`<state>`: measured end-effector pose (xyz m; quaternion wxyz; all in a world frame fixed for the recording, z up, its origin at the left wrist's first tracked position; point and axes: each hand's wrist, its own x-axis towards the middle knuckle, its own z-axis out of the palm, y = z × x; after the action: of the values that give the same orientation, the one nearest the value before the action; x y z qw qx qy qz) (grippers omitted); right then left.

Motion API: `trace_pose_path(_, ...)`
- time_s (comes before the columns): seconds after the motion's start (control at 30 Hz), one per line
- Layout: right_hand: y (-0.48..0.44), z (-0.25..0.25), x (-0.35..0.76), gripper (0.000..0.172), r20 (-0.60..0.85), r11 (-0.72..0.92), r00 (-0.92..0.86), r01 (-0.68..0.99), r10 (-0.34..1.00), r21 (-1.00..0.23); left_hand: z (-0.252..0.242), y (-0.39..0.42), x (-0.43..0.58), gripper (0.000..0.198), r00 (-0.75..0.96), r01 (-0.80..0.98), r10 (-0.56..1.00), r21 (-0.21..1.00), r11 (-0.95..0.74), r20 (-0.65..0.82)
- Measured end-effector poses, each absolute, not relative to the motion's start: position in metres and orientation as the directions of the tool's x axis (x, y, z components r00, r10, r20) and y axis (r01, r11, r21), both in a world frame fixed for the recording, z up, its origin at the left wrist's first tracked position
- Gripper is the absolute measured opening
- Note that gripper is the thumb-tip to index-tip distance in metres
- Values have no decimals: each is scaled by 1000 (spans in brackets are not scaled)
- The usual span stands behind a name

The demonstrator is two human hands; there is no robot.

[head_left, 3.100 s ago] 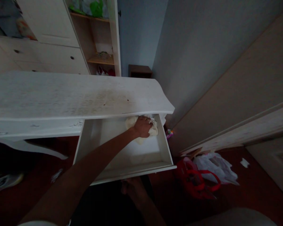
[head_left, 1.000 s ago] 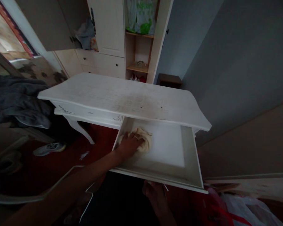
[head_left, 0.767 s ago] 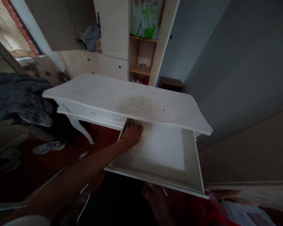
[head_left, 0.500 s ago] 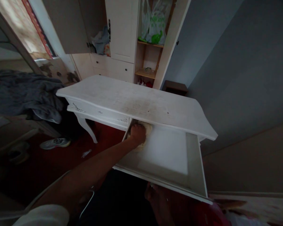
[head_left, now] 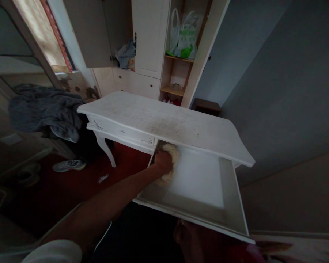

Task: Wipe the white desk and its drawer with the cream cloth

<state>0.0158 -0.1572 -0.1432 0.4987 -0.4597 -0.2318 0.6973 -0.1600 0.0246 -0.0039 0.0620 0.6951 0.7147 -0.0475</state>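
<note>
My left hand (head_left: 163,163) reaches into the pulled-out drawer (head_left: 230,197) and presses down on a cream cloth (head_left: 168,177). Its fingers are closed on the bunched cloth, which lies against the drawer's left inner side. The drawer has a pale bottom with a greyish band along its edges. It belongs to a white desk (head_left: 120,109) with a dark smudge on its top. Below the drawer front, in deep shadow, is what looks like my right hand (head_left: 181,231); its fingers cannot be made out.
Behind the desk stands a white wardrobe (head_left: 149,40) with open doors and plastic bags (head_left: 188,38) on a shelf. Grey clothing (head_left: 46,109) hangs in a heap at left. A shoe (head_left: 69,165) lies on the red floor (head_left: 128,157). A grey wall rises at right.
My left hand and the cloth have shifted slightly toward the drawer front along its left side. The whole view has moved a little, so things appear farther right and lower.
</note>
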Motion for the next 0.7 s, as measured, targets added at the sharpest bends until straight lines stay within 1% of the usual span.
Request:
trace_pose_path(0.1,-160,-141,12,42,-453,-428,-71,-481,889,-765,-8,24,-162,53,-22,999,993,25,25,-117)
trace_pose_path(0.2,-162,-136,6,42,-429,-431,-119,-470,896,-770,-10,27,-164,50,-11,999,997,39,14,-75)
trace_pose_path(0.47,-161,-138,-2,41,-431,-401,-64,-510,900,-761,-13,52,-159,45,-78,990,997,115,78,-10)
trace_pose_path(0.53,-161,-139,-2,43,-434,-402,-61,-509,899,-761,-17,55,-155,47,-89,987,996,134,85,18)
trace_pose_path(0.6,-161,-139,-2,44,-424,-393,-60,-506,904,-768,-22,56,-151,54,-161,975,985,168,148,66)
trace_pose_path(0.67,-161,-136,-3,44,-408,-376,-52,-506,911,-776,-26,57,-147,61,-277,940,955,237,245,108)
trace_pose_path(0.7,-161,-134,-4,43,-403,-372,-50,-505,914,-779,-28,58,-144,61,-326,917,938,280,284,116)
